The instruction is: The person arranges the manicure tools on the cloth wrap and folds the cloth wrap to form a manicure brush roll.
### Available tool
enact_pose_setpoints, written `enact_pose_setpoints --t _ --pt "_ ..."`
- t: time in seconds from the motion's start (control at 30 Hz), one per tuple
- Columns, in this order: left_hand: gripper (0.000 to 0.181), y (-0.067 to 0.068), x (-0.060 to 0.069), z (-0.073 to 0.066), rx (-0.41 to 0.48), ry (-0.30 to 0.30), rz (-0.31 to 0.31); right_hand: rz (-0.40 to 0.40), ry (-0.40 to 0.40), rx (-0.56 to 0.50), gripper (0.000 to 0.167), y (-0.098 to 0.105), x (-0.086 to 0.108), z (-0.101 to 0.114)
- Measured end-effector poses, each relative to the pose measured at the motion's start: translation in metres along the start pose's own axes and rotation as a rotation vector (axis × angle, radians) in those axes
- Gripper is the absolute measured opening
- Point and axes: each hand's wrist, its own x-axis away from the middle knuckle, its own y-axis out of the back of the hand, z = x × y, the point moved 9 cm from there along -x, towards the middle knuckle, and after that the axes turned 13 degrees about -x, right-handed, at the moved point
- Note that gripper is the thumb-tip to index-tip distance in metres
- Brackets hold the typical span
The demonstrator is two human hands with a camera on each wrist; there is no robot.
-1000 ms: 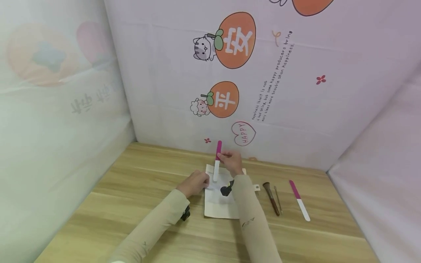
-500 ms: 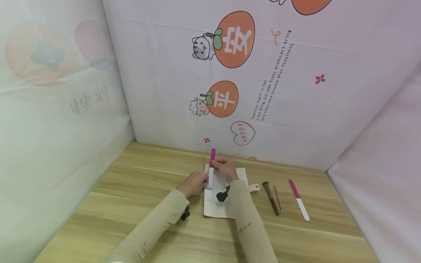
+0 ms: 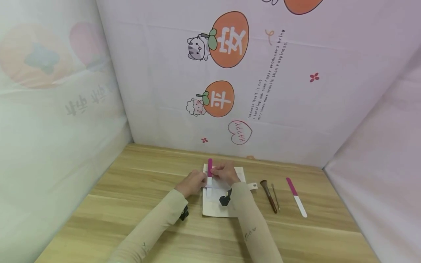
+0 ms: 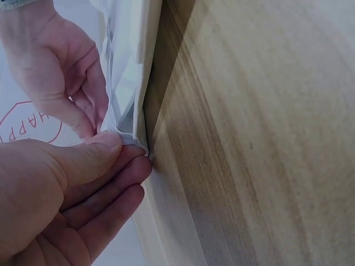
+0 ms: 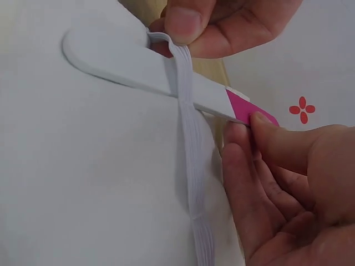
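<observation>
A nail file point(image 3: 209, 167), magenta at one end and white at the other, lies over the left part of an off-white fabric case point(image 3: 213, 211). My right hand point(image 3: 226, 172) pinches its magenta part between thumb and fingers. In the right wrist view the file's white end passes under a white elastic band point(image 5: 191, 133) that crosses the case. My left hand point(image 3: 194, 182) pinches the band with the case's left edge, as the left wrist view shows, and keeps the band lifted in a small loop.
To the right of the case lie a brown-handled brush point(image 3: 269, 197), a thin metal tool point(image 3: 276, 198) and a second magenta and white nail file point(image 3: 297, 198). A tab with a snap point(image 3: 253, 186) sticks out of the case's right side. Printed fabric walls point(image 3: 164, 109) surround the wooden table point(image 3: 148, 175).
My right hand has brought the nail file left and then down toward me, so its white end slides under the elastic band. My left hand has stayed at the case's edge.
</observation>
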Motion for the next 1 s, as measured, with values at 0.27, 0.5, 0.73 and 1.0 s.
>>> enact_pose_setpoints --t 0.27,0.5,0.73,1.0 --pt "0.009 0.001 0.001 0.001 0.006 0.023 0.011 0.103 -0.078 0.05 0.012 -0.006 0.009 -0.005" --pt "0.013 0.0 0.001 -0.002 0.005 0.011 0.01 0.113 -0.131 0.082 0.013 -0.002 0.012 -0.008" --pt "0.013 0.0 0.001 0.0 0.022 0.027 0.008 0.002 -0.037 0.134 0.015 0.005 0.002 -0.001" --pt "0.011 0.0 0.001 0.001 0.015 0.02 -0.011 -0.047 -0.014 0.056 0.012 0.001 -0.004 0.002"
